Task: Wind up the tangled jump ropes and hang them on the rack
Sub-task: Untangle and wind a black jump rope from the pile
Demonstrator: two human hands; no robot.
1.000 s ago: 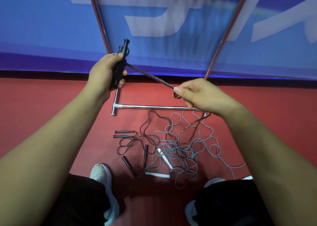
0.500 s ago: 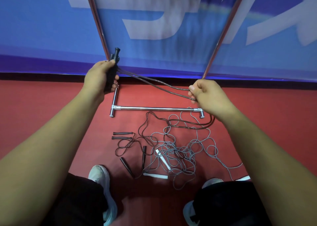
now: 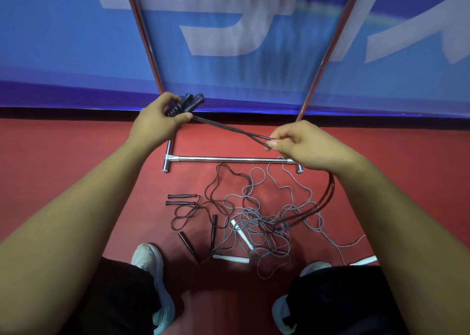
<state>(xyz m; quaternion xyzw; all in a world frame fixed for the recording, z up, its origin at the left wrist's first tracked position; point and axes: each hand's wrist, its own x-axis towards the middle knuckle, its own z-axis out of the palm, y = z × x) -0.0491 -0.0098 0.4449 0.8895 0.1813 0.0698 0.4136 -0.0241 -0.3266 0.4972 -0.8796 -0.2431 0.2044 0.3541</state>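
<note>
Left hand [image 3: 155, 125]: fingers curled round two black handles [image 3: 189, 103], held together. Right hand [image 3: 307, 147]: thumb and fingers pinch the black rope [image 3: 229, 128], doubled and taut between the hands. Slack drops below right wrist into tangle of ropes [image 3: 256, 222] on red floor [image 3: 76, 156], near rack [image 3: 229, 159] base bar.

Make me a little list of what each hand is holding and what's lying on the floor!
Left hand: grips black ribbed jump-rope handles
Right hand: pinches thin dark rope strands, stretched straight between the hands
Floor: tangled pile of grey and dark ropes with black and white handles, on the red floor
Rack: shiny metal rack, standing just beyond the pile
</note>
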